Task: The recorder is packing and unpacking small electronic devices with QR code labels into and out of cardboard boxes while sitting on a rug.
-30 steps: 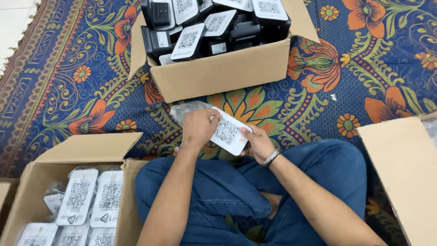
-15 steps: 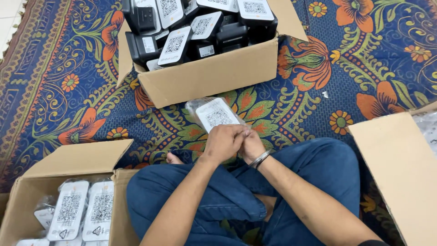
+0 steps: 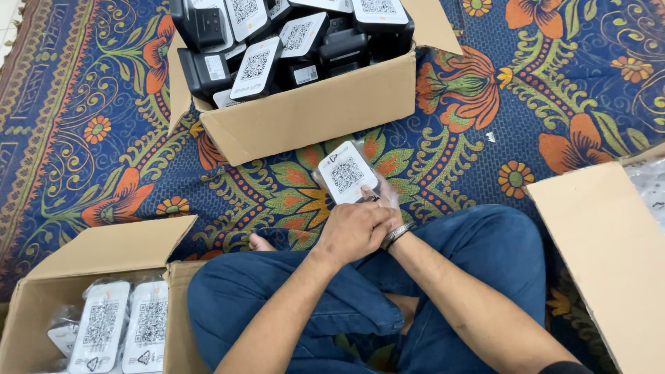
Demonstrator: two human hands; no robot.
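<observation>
Head view: the white device in its clear bag (image 3: 348, 174) sits above the lap, projecting forward and away from the body, long axis tilted. Both hands are closed on its near end: left hand (image 3: 353, 232) on top, right hand (image 3: 383, 206) beneath and partly hidden.

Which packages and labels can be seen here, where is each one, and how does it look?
Bagged device: held in both hands above the lap, white square-code label, clear plastic.
Open cardboard box: top centre, holding black devices with white labels.
Second cardboard box: bottom left, holding bagged white-labelled units.
Cardboard flap: right, plain brown.
</observation>
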